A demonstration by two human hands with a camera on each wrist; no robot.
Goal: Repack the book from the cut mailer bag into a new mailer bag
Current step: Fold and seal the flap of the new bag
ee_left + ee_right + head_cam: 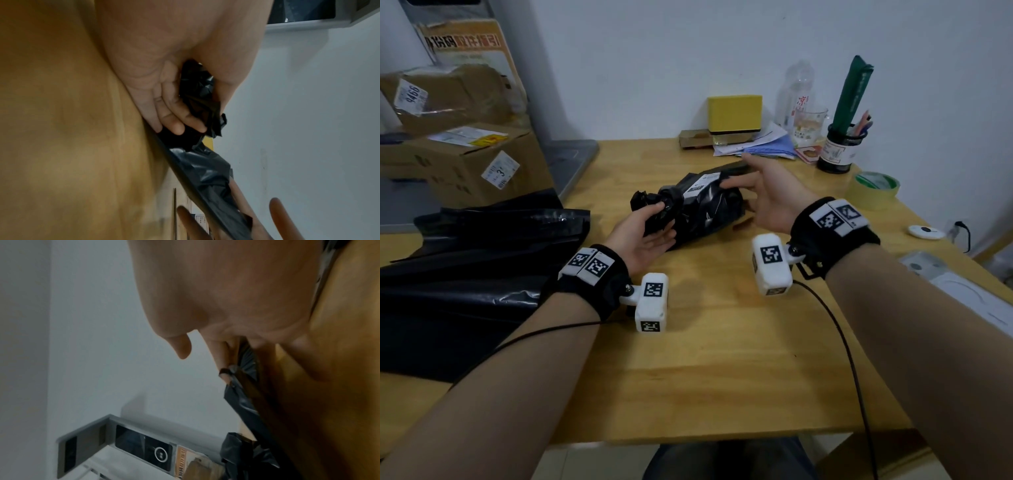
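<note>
Wooden table (722,359), white wall (654,68)

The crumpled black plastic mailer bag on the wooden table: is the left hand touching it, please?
Touching. The left wrist view shows the left hand with fingers curled round the bunched end of the crumpled black plastic mailer bag.

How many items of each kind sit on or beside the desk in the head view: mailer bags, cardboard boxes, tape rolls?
Mailer bags: 2, the cut mailer bag gripped by the left hand and touched by the right hand, and the new mailer bag lying flat.
Cardboard boxes: 2.
Tape rolls: 1.
Total: 5.
</note>
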